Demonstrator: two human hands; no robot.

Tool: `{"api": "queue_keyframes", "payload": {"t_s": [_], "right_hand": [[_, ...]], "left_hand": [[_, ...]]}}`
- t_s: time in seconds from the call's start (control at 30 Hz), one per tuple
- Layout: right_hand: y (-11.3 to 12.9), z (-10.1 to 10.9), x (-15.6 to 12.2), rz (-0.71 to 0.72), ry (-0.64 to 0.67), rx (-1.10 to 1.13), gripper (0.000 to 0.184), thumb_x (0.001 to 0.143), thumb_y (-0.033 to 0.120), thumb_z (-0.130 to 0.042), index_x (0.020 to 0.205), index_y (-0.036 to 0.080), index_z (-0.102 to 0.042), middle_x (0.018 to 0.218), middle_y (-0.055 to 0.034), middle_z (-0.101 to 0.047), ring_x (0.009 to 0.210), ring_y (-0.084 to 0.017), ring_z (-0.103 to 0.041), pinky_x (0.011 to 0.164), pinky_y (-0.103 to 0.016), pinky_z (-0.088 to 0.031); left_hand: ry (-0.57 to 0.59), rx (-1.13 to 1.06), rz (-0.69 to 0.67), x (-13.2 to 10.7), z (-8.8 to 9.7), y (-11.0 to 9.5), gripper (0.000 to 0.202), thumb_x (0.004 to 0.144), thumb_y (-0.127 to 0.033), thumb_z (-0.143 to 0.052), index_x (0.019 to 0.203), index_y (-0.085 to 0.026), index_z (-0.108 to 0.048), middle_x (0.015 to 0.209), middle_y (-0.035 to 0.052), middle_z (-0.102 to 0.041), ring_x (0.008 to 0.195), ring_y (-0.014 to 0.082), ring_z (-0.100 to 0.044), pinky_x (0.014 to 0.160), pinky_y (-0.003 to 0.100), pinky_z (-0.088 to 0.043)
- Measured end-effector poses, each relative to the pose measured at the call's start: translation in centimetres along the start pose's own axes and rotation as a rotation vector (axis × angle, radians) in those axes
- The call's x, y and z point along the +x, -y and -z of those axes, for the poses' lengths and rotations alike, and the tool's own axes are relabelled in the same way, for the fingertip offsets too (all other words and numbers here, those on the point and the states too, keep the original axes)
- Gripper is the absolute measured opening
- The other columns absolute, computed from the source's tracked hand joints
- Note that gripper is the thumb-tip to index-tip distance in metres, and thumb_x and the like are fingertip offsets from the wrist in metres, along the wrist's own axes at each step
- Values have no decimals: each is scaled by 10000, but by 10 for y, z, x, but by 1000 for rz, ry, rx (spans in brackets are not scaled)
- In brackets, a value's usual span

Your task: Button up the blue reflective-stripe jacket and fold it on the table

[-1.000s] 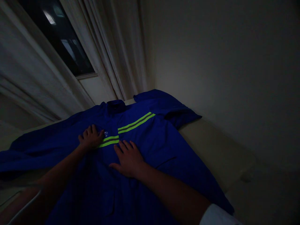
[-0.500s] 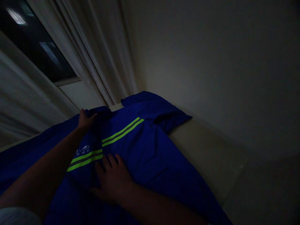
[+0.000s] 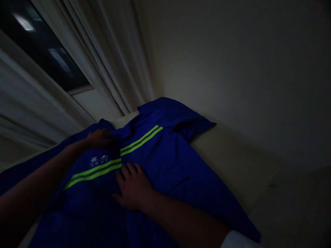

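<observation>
A dark blue jacket [image 3: 165, 165] with neon yellow-green double stripes across the chest is spread out on a pale surface. White print shows above the stripe on its left part. My right hand [image 3: 134, 186] lies on the jacket's front just below the stripes, with its fingers spread. Higher up, my left hand [image 3: 100, 138] rests at the collar area, its fingers stretched to the right over the cloth. Shadow hides part of its fingertips. One sleeve [image 3: 178, 113] reaches toward the wall, bent over on itself.
The pale surface [image 3: 232, 155] under the jacket meets a plain wall [image 3: 232, 75] on the right. Light curtains [image 3: 111, 51] hang at the back left beside a dark window [image 3: 51, 51]. The room is dim.
My left hand has come down from the raised collar edge and now lies over the cloth, and more of the white print shows. My right hand stays on the front. The view has shifted slightly.
</observation>
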State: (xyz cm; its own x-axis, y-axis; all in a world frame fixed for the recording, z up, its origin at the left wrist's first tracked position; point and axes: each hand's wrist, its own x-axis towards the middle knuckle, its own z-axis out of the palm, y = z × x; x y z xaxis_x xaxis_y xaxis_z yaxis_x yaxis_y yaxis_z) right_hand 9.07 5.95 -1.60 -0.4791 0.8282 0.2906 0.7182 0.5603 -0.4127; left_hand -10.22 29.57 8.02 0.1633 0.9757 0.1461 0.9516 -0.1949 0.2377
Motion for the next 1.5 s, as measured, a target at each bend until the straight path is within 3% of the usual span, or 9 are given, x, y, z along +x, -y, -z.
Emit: {"api": "queue_keyframes", "payload": {"t_s": [0.1, 0.23, 0.47, 0.63, 0.8, 1.03, 1.2, 1.37, 1.5], "right_hand": [[-1, -1, 1, 8, -1, -21, 710, 1000, 581, -537, 1532, 116, -470, 1625, -221, -445, 1525, -374, -365, 1222, -609, -324], [-5, -1, 1, 32, -18, -32, 698, 1018, 582, -505, 1529, 110, -458, 1598, -217, -479, 1497, -361, -397, 1218, -579, -327], [-7, 16, 4, -105, -107, 13, 509, 928, 536, -642, 1282, 172, -601, 1312, -152, -641, 1253, -315, -555, 1059, -467, -451], [-11, 21, 7, -277, -77, 15, 590, 829, 567, -717, 1284, 216, -580, 1232, -119, -695, 1193, -328, -602, 1030, -489, -434], [-20, 33, 13, -414, -34, 171, 435, 877, 331, -665, 1291, 223, -584, 1107, -49, -756, 1034, -232, -705, 936, -357, -486], [-3, 53, -1, -314, -56, 80, 470, 814, 346, -762, 1229, 218, -581, 1048, -55, -745, 1004, -245, -691, 876, -338, -506], [2, 33, -5, -278, 15, 162, 377, 783, 155, -664, 1146, 236, -602, 870, 18, -695, 800, -182, -660, 734, -268, -474], [-19, 25, -6, -245, -200, 211, 342, 732, 63, -593, 1029, 227, -634, 937, -2, -653, 848, -172, -625, 797, -270, -490], [-22, 22, -7, -279, -230, 138, 139, 806, 186, -691, 943, 199, -669, 983, -47, -638, 939, -196, -630, 899, -307, -501]], "left_hand": [[58, 84, -194, -13, -31, -20, 487, 982, -327, -465, 1405, -145, -624, 1560, 141, -559, 1462, 297, -482, 1223, 442, -346], [215, 165, -231, -39, -69, -42, 570, 1020, -393, -433, 1542, -175, -500, 1673, 159, -418, 1555, 324, -368, 1251, 535, -290], [-45, -15, -128, -113, -38, -51, 528, 1030, -342, -375, 1490, -131, -524, 1496, 171, -612, 1378, 269, -582, 1162, 405, -439], [192, 52, 100, -187, -33, -47, 349, 1000, -281, -409, 1122, -184, -721, 1084, 172, -774, 1023, 315, -731, 892, 414, -544], [108, 110, 159, -231, -49, -68, 386, 1012, -308, -389, 1249, -174, -662, 1306, 231, -674, 1209, 379, -640, 951, 536, -513], [-61, 3, -81, -241, -72, -79, 486, 1027, -310, -421, 1493, -294, -555, 1606, 115, -519, 1450, 320, -475, 1207, 593, -280], [-70, -82, -131, -240, -70, -69, 405, 1030, -243, -403, 1293, -277, -708, 1437, 104, -671, 1336, 301, -584, 1178, 572, -331], [-46, -171, -212, -244, -67, -64, 307, 1006, -273, -526, 1220, -291, -746, 1309, 60, -736, 1213, 262, -658, 1073, 434, -443], [-62, -106, -185, -244, -69, -66, 294, 999, -247, -546, 1212, -289, -744, 1279, 69, -730, 1175, 287, -656, 1019, 445, -461]]}}
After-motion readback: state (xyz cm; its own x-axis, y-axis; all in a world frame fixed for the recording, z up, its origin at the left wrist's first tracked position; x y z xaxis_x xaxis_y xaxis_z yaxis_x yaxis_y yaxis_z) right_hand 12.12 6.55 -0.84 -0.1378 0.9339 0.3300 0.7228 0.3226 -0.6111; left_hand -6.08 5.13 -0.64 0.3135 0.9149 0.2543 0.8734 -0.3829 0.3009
